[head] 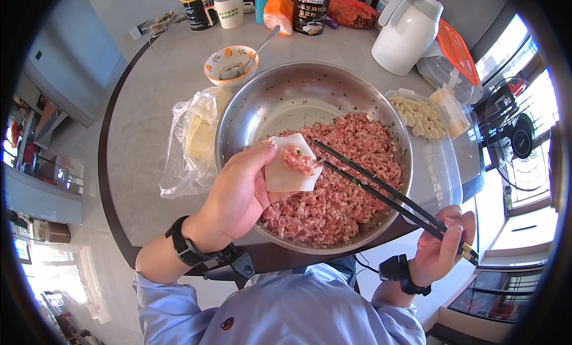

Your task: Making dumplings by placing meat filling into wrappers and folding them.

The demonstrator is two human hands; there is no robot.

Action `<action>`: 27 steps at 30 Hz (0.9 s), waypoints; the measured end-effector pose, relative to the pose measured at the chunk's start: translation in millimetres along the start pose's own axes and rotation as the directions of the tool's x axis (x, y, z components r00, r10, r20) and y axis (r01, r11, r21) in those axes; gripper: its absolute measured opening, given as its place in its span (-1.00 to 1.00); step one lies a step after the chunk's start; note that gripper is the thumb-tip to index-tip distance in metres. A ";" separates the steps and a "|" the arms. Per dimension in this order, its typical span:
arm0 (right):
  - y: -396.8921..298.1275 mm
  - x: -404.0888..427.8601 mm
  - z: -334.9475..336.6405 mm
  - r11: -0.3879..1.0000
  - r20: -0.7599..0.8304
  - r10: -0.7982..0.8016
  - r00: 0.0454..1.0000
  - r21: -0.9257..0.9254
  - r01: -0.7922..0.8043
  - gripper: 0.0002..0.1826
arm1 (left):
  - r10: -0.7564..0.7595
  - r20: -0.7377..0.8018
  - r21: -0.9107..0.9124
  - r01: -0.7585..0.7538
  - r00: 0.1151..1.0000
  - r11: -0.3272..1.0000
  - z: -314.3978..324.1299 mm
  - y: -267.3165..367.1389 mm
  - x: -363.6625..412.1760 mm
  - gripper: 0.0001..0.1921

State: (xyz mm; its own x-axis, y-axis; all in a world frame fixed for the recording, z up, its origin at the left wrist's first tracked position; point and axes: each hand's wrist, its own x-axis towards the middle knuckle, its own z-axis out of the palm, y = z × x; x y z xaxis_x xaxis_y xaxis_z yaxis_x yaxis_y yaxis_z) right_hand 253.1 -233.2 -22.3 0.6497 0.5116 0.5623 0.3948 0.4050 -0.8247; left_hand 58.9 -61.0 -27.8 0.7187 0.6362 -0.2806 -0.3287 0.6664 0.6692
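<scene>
Above the left part of a large steel bowl (295, 77), my left hand (243, 188) holds a thin dough wrapper (279, 177) on its palm and fingers, thumb at the edge. A small lump of minced meat (298, 161) lies on the wrapper. My right hand (447, 237), at the lower right of the bowl, grips a pair of black chopsticks (384, 195) near their gold-tipped ends. The chopstick tips are slightly apart, the lower one beside the lump on the wrapper. Pink minced meat with green bits (353, 144) fills the near and right side of the bowl.
Left of the bowl lies a plastic bag (187, 166) with stacked wrappers (201, 137). A small patterned bowl (230, 54) holds a spoon (261, 48). At right, a clear plastic container (433, 184) holds folded dumplings (418, 115). A white jug (404, 36) and a black canister (310, 14) stand behind.
</scene>
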 end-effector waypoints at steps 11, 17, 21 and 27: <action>-2.1 -5.6 7.1 0.983 0.069 0.143 0.987 0.104 -0.150 -0.75 | 0.024 -0.011 -0.020 -0.024 1.000 0.999 1.4 -4.7 -0.6 -0.65; -6.0 -7.3 11.6 0.996 0.067 0.095 0.993 -0.013 -0.094 -0.76 | 0.034 -0.013 -0.012 -0.034 0.999 0.999 0.1 -6.4 -1.7 -0.60; -8.6 -8.8 8.2 0.996 0.052 0.055 0.997 -0.071 -0.051 -0.76 | 0.037 -0.017 -0.029 -0.038 0.999 0.999 1.8 -6.0 -1.9 -0.61; -6.3 -10.6 0.4 0.995 0.020 0.027 0.999 -0.099 -0.025 -0.73 | 0.048 -0.004 -0.030 -0.048 0.999 0.998 1.8 -2.3 -3.3 -0.63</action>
State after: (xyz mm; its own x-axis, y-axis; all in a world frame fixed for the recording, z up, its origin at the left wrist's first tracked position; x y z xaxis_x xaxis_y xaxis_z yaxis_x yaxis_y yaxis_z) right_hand 243.4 -240.8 -23.1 0.6470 0.5375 0.5408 0.4405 0.3154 -0.8405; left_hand 58.3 -65.3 -27.2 0.6996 0.6689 -0.2511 -0.3807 0.6464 0.6613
